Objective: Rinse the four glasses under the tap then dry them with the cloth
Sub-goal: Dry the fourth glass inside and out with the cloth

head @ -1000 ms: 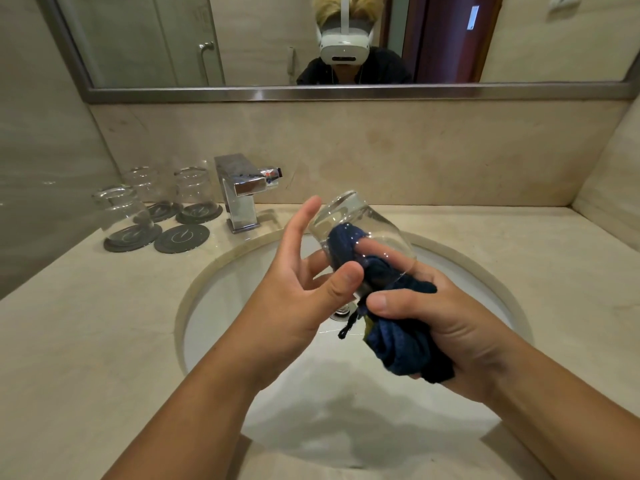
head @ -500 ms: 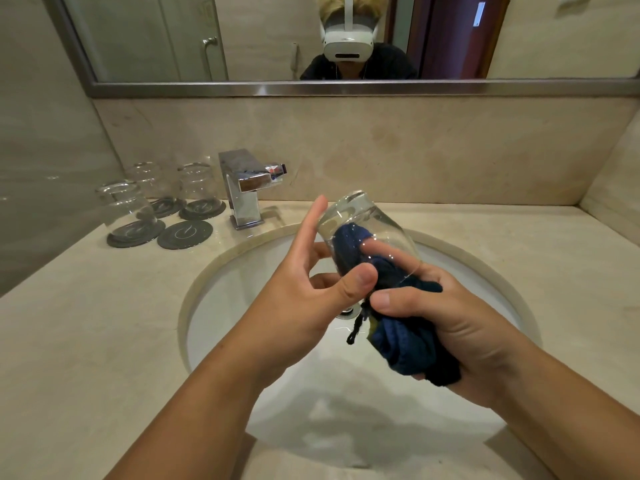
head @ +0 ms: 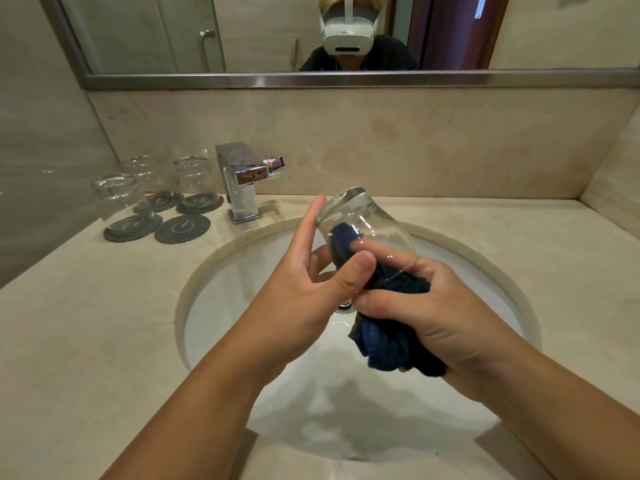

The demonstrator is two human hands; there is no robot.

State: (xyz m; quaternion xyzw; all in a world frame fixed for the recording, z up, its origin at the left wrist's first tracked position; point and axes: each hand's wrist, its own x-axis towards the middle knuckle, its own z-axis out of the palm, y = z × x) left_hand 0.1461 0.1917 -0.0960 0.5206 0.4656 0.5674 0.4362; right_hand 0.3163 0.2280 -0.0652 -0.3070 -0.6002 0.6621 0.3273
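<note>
The left hand (head: 304, 285) is holding the glass (head: 363, 223) tilted above the basin (head: 225, 306). Its thumb is pressing on the wall near the mouth, its forefinger is lying straight along the side toward the thick base, and its other fingers are curling behind. The right hand (head: 436, 317), touching it on the right, is gripping the bunched blue cloth (head: 388, 344) and poking a wad of it into the glass with a finger.

Since a second ago, the left thumb has been creeping further across the glass, and the wad inside is sitting slightly differently. The glass is probably being turned around the cloth, so the inside is still being dried.

Well off to the left of the left hand, past the tap (head: 242, 181), three other glasses (head: 194, 176) are standing on dark coasters (head: 133, 227) on the desk (head: 86, 323), apparently mouth down. One bare coaster (head: 182, 228) is waiting beside them. This is likely the fourth glass, so the task is probably nearing its end.
</note>
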